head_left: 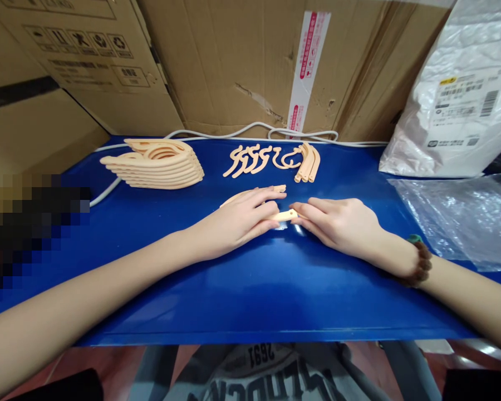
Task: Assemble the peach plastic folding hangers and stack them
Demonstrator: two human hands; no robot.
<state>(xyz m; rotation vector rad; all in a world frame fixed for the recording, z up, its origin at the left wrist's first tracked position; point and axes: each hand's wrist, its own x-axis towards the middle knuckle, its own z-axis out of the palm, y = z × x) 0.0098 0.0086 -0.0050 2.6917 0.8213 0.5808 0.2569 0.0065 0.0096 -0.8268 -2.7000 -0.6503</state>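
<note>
My left hand [254, 217] is closed around a cream plastic piece, whose bar-like end [286, 215] with a small round hole sticks out past the fingers. Another cream curved part [234, 197] shows behind that hand, reaching under its fingertips; whether the two are joined is hidden. My right hand [338, 220] is pinched closed at the holed end, thumb and forefinger touching it. What lies between those right fingertips is too small to make out. Beyond the hands are several cream hook-shaped pieces [250, 161] and a few curved tubes [308, 162].
At back left stands a stack of cream looped plastic frames [158, 167]. A white cable [234, 133] runs along the blue table's [250, 295] rear edge, before cardboard boxes [242, 67]. To the right are a white parcel bag [446, 106] and clear plastic film [463, 223].
</note>
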